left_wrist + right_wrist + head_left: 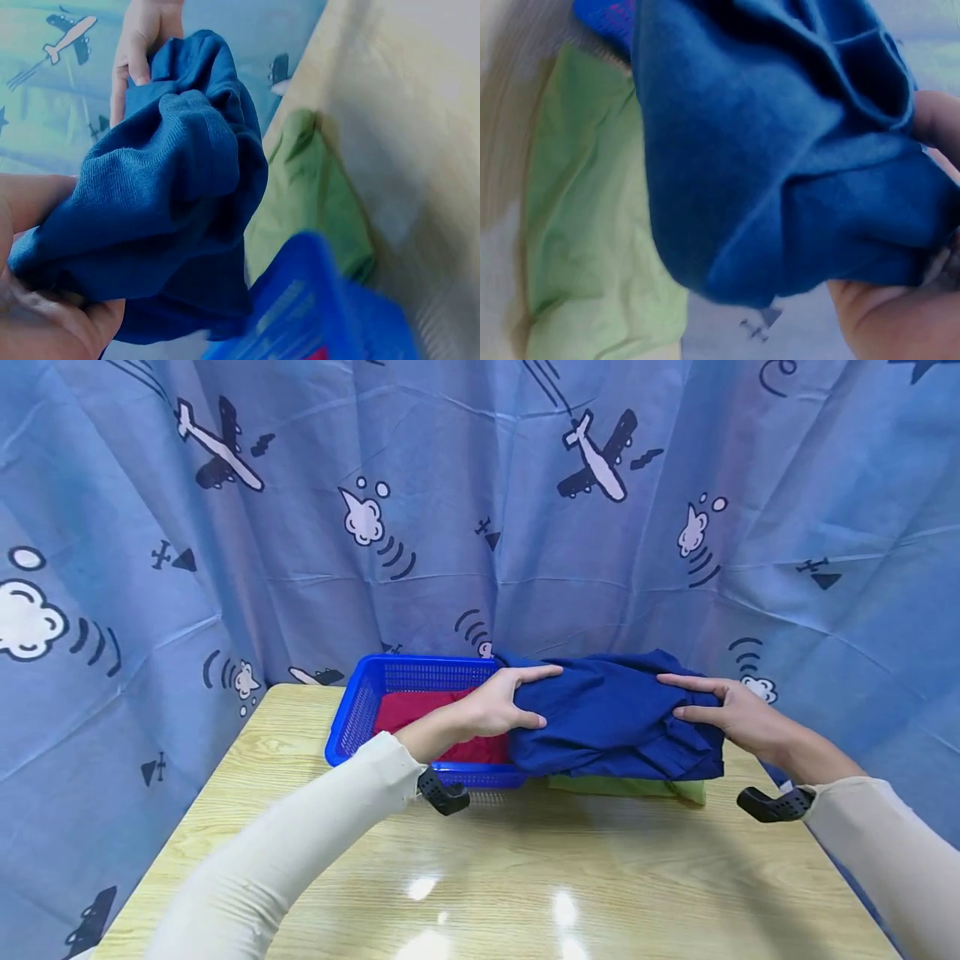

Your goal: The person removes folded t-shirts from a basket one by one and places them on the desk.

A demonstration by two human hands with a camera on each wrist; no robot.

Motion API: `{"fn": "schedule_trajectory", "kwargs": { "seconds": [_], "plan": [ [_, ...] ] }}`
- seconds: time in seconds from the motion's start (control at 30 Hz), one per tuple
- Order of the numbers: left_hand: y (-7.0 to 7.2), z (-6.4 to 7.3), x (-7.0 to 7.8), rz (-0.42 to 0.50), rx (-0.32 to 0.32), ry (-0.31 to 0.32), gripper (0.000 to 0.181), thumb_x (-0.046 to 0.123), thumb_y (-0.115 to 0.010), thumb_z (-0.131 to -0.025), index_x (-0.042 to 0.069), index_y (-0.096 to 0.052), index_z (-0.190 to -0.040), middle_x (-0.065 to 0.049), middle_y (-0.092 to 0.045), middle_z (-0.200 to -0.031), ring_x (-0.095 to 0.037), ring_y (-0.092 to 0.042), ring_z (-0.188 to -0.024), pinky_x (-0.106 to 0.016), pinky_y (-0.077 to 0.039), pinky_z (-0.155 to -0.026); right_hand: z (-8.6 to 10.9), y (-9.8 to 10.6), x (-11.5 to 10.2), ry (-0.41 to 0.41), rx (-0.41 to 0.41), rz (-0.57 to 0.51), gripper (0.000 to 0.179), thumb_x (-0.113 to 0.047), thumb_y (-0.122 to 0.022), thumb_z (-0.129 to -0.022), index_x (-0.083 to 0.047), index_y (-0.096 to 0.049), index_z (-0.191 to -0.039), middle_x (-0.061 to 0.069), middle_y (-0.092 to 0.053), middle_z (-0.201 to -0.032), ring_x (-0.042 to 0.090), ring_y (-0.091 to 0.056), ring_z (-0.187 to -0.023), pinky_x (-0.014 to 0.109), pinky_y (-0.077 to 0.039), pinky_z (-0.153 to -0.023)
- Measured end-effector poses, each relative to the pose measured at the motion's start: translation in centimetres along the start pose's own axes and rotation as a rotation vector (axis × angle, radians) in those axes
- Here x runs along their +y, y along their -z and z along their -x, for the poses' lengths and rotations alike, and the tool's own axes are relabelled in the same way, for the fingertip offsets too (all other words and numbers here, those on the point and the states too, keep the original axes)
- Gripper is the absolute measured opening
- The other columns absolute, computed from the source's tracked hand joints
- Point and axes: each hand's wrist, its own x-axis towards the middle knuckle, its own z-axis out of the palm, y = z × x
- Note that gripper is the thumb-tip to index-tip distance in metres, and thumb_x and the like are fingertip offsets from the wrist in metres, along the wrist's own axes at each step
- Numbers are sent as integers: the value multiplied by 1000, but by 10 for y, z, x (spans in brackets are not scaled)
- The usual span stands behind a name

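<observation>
A folded dark blue cloth garment is held up between both hands, above the table and overlapping the right end of a blue basket in the head view. My left hand grips its left end, thumb below and fingers on top. At the other end my right hand holds it the same way. Loose folds of the garment show close up in the left wrist view. Beneath it a green folded cloth lies on the table, mostly hidden in the head view. Inside the basket lies red cloth.
The wooden table stretches toward me, its far edge against a blue curtain printed with airplanes. Black bands sit on both wrists. Right of the green cloth is the table's right edge.
</observation>
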Motion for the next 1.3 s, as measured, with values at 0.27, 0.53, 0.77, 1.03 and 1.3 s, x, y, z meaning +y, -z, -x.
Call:
{"fn": "schedule_trajectory", "kwargs": {
  "seconds": [0.27, 0.53, 0.77, 1.03, 1.3],
  "plan": [
    [-43, -10, -5, 106, -46, 2, 77, -5, -72, -88, 20, -43, -155, -7, -46, -157, -24, -50, -139, -36, -46, -113, 27, 8, 38, -43, 14, 44, 62, -29, -59, -103, -18, -34, -159, 28, -15, -166, 4, -49, -138, 33, -50, -106],
    [-87, -15, -9, 153, -123, 39, 80, -5, -72, -87, 24, -42, -155, -4, -49, -155, -20, -51, -139, -29, -44, -113, 54, 13, 81, -69, -29, -2, 61, -23, -58, -103, -18, -34, -159, -10, -35, -157, -24, -47, -112, 13, -51, -88],
    [-125, -8, -33, 157, -158, 94, 78, 1, -74, -87, 24, -44, -154, -3, -47, -157, -17, -46, -142, -31, -39, -117, 67, 0, 118, -118, -135, 27, 61, -24, -56, -104, -15, -33, -159, 34, -3, -165, -8, -32, -140, 39, -46, -105],
    [-158, 7, -75, 299, -91, 301, 76, -1, -77, -83, 26, -52, -149, -3, -44, -158, -23, -42, -145, -43, -36, -120, 56, -43, 151, -139, -224, -37, 64, -19, -60, -101, 2, -33, -156, 43, -5, -160, 64, -8, -145, 50, -44, -109],
    [-166, 1, -105, 124, -11, 246, 79, -10, -74, -76, 14, -52, -148, -14, -49, -154, -27, -44, -143, -38, -41, -115, 36, -58, 162, -144, -170, 27, 66, -17, -66, -97, 9, -38, -151, 44, -17, -157, 65, -15, -144, 55, -45, -108]
  ]
}}
